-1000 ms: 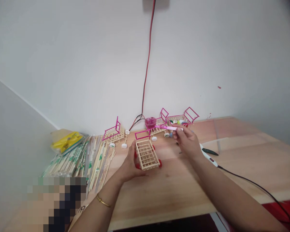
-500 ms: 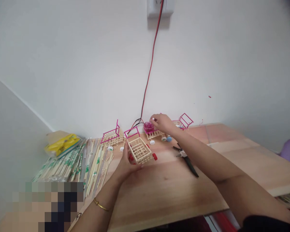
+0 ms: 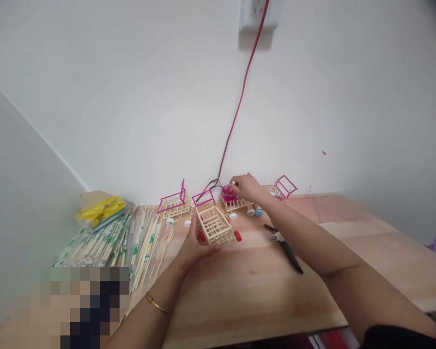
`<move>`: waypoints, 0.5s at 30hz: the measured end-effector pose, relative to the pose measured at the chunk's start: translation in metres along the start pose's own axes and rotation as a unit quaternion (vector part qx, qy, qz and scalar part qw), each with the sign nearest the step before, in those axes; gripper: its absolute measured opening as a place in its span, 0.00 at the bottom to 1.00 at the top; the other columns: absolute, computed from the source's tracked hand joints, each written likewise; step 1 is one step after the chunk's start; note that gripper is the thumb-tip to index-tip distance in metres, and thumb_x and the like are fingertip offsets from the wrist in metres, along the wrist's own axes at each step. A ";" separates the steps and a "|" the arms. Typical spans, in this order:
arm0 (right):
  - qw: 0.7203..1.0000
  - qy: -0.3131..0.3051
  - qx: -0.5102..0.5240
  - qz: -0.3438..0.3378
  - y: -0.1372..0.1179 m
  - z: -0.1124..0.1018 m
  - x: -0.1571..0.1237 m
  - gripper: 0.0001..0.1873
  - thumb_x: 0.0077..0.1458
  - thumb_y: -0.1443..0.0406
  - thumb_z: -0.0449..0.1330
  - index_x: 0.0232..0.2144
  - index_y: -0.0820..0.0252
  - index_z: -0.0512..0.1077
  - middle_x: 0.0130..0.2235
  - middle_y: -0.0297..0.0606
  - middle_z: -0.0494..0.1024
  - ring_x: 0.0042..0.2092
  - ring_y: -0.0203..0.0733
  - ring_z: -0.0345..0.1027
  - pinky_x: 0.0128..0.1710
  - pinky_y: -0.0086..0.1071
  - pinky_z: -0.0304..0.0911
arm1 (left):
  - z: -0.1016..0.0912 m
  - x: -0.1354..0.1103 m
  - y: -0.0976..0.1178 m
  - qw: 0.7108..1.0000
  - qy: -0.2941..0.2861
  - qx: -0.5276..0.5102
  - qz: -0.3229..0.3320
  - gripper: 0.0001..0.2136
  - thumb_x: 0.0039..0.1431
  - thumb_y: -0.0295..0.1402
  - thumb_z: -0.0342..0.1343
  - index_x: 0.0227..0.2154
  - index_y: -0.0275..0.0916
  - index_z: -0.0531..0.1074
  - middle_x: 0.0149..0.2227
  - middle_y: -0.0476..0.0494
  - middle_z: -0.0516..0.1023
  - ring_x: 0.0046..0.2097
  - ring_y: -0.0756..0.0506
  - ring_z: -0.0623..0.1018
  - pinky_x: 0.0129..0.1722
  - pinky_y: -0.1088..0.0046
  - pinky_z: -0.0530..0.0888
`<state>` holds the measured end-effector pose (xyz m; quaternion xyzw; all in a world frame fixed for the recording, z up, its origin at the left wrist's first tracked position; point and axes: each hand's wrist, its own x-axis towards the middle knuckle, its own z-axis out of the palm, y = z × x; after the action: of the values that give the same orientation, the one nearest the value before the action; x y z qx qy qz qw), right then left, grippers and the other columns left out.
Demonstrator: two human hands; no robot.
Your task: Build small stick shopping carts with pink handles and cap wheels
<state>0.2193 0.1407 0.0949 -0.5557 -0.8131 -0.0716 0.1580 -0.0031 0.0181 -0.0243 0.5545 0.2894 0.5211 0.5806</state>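
My left hand (image 3: 196, 247) grips a miniature cart (image 3: 216, 225) built of pale thin sticks, with red wheels and a pink frame at its back end. The cart is tilted so its slatted basket faces me. Farther off, my right hand (image 3: 245, 186) has its fingers pinched together at a small clear bowl (image 3: 229, 192) of bright pink contents. Whatever those fingers hold is too small to make out. The bowl appears to rest on another stick cart (image 3: 240, 206) with white wheels, partly behind my right hand.
Left of my hands stands a pink-trimmed cart (image 3: 174, 206); one more (image 3: 285, 186) is by the wall on the right. Black-handled pliers (image 3: 288, 254) lie under my right forearm. Bundled sticks (image 3: 94, 245) and a yellow packet (image 3: 103, 213) fill the left side. A red-black cable (image 3: 236, 114) hangs down the wall.
The whole view has shifted, so things appear a little farther right. My left hand still grips the cart, and my right hand stays at the bowl with its fingers pinched.
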 end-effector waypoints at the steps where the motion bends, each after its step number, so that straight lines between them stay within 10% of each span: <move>1: 1.000 0.004 0.006 -0.002 0.000 0.001 -0.001 0.15 0.59 0.61 0.52 0.37 0.59 0.77 0.36 0.41 0.82 0.37 0.43 0.73 0.35 0.31 0.57 | 0.001 0.000 0.001 1.000 -0.004 -0.007 0.006 0.58 0.37 0.32 0.72 0.67 0.50 0.39 0.63 0.35 0.60 0.63 0.32 0.62 0.59 0.52 0.64; 12: 0.977 0.171 0.123 0.038 0.000 -0.019 -0.064 0.19 0.64 0.60 0.46 0.48 0.61 0.72 0.46 0.43 0.78 0.43 0.42 0.72 0.45 0.34 0.64 | 0.001 0.001 0.006 0.999 -0.017 -0.034 -0.001 0.48 0.39 0.32 0.71 0.64 0.45 0.51 0.61 0.33 0.62 0.63 0.30 0.61 0.59 0.50 0.63; 15: 0.907 0.237 0.339 0.074 0.001 -0.020 -0.096 0.17 0.62 0.55 0.50 0.43 0.58 0.73 0.38 0.39 0.79 0.37 0.40 0.72 0.38 0.33 0.66 | 0.001 0.000 0.007 0.999 -0.024 -0.023 -0.009 0.50 0.39 0.33 0.71 0.64 0.45 0.50 0.62 0.34 0.61 0.64 0.31 0.60 0.60 0.51 0.62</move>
<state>0.2553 0.0508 0.0813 -0.4938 -0.6837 0.0907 0.5296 -0.0040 0.0164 -0.0175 0.5506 0.2681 0.5093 0.6046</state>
